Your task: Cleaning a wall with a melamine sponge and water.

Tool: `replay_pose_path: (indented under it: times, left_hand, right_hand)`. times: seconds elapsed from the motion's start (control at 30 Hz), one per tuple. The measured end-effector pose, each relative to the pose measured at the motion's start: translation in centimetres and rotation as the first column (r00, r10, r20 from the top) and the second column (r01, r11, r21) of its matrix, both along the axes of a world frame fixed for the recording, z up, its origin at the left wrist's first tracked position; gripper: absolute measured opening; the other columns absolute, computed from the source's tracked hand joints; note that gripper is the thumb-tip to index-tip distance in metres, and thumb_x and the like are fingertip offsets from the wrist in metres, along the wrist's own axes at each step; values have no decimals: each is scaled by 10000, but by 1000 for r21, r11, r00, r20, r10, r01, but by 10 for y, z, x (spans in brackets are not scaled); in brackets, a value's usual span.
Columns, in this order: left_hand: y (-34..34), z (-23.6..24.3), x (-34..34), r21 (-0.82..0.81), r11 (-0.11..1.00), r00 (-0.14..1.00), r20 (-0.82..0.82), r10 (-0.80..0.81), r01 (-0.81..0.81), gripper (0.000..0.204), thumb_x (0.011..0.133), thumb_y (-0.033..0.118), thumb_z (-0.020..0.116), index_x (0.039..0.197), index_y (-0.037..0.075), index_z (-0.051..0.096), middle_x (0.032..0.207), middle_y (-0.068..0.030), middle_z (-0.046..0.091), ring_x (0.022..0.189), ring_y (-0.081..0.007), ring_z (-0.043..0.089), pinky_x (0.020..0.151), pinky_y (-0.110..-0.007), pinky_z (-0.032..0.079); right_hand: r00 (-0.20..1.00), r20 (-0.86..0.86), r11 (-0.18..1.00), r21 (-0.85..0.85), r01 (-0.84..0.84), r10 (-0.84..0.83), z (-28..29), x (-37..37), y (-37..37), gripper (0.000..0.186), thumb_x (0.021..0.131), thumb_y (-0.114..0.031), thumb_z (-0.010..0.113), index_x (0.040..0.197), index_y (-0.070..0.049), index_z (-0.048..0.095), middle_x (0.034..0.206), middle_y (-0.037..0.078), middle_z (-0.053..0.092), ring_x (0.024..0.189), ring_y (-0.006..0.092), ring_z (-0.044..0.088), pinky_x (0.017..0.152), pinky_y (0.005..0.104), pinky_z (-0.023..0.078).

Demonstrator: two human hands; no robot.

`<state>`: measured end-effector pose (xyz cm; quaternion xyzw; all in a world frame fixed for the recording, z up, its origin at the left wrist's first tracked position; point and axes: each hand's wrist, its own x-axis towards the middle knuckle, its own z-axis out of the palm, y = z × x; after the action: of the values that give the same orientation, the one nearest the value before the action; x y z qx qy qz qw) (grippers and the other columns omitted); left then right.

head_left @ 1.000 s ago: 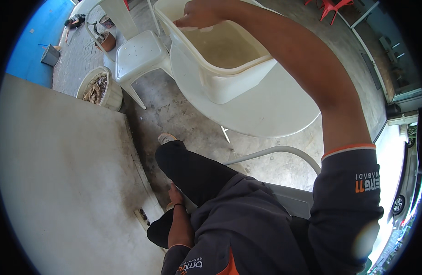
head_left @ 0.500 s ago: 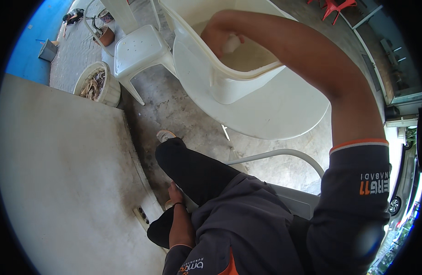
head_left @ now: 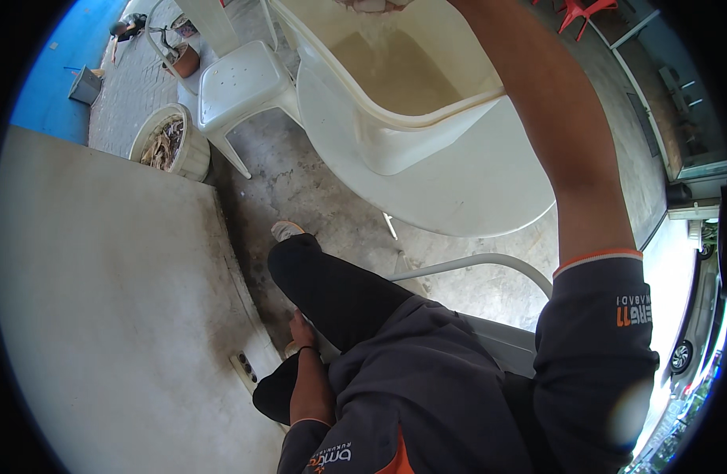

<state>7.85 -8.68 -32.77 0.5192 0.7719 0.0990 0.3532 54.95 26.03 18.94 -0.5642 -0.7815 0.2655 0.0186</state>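
Observation:
A large cream plastic tub (head_left: 395, 154) with shallow cloudy water (head_left: 395, 71) in its bottom stands on a round white table (head_left: 474, 207). My right arm reaches over the tub's right rim. At the top edge of the picture, by the tub's far wall, my right hand (head_left: 401, 5) is closed on a small white wad (head_left: 370, 5); whether it is cloth or sponge I cannot tell. Water runs down the wall below it. Most of that hand is cut off. My left hand (head_left: 302, 330) rests low between my legs, fingers loosely stretched, with no held thing visible.
A white metal chair (head_left: 241, 83) stands left of the table, near a planter of dry leaves (head_left: 164, 146). A pale wall (head_left: 103, 300) borders my left, with a power strip (head_left: 243, 370) beside it. A curved chair arm (head_left: 482, 259) lies between me and the table.
My right hand has moved from inside the tub, up and away to its far wall, with the white wad. The tub is shifted or tilted slightly. My left hand stays in place.

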Motion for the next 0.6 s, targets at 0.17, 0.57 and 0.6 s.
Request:
replay_pose_path:
  times: [0.17,0.57,0.6]
  left_hand:
    - [-4,-5,1,42,999,999,-32,-2,3,581,999,457,253,1116,5,597,1076,-314,580,1031,-480,536,894,-499,393]
    - [-14,76,20,-399,783,872,-101,479,-476,820,869,707,289,1337,66,494,1308,-237,538,1238,-371,504,1034,-484,357]
    - [-21,78,18,-442,781,889,-100,447,-442,831,868,716,263,1332,70,505,1299,-231,548,1235,-361,511,1032,-487,357]
  right_hand:
    - [994,44,990,105,93,-98,-2,-19,-15,524,910,-473,495,937,19,671,768,165,653,618,261,591,597,409,488]
    - [935,150,947,49,317,-321,-11,13,4,637,898,-528,533,1390,-131,453,1112,81,558,868,157,550,580,272,462]
    - [946,66,945,106,310,-317,7,5,-13,607,905,-495,538,1389,-138,453,1152,76,545,923,167,542,643,274,464]
